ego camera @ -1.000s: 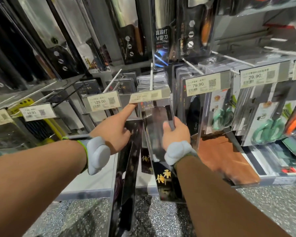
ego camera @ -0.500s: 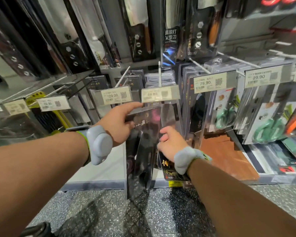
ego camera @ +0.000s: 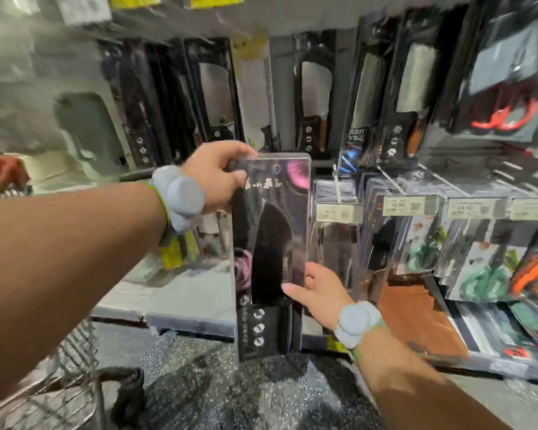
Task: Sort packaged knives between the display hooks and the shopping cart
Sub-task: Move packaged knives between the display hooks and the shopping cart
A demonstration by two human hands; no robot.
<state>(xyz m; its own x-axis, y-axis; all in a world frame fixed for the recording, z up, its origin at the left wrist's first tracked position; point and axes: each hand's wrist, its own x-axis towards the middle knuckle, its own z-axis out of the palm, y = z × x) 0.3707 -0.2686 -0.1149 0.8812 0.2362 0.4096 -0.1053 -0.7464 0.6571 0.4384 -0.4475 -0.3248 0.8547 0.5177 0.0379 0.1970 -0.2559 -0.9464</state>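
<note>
Packaged knife held upright in front of the display hooks, shopping cart at lower left

The left hand (ego camera: 218, 178) grips the top left corner of the packaged knife (ego camera: 271, 256), fingers curled over the upper edge and thumb on the front, while the right hand (ego camera: 319, 293) lies against the pack's lower right edge with its fingers nearly straight, thumb on the front face. The pack stands vertical, clear of the hooks, its dark blade showing through the glossy front. Just to its right a display hook (ego camera: 336, 184) juts out above a price tag (ego camera: 339, 213), with more packs hanging beyond it. The wire shopping cart (ego camera: 59, 386) sits below the left forearm on the speckled floor (ego camera: 230, 392)
</note>
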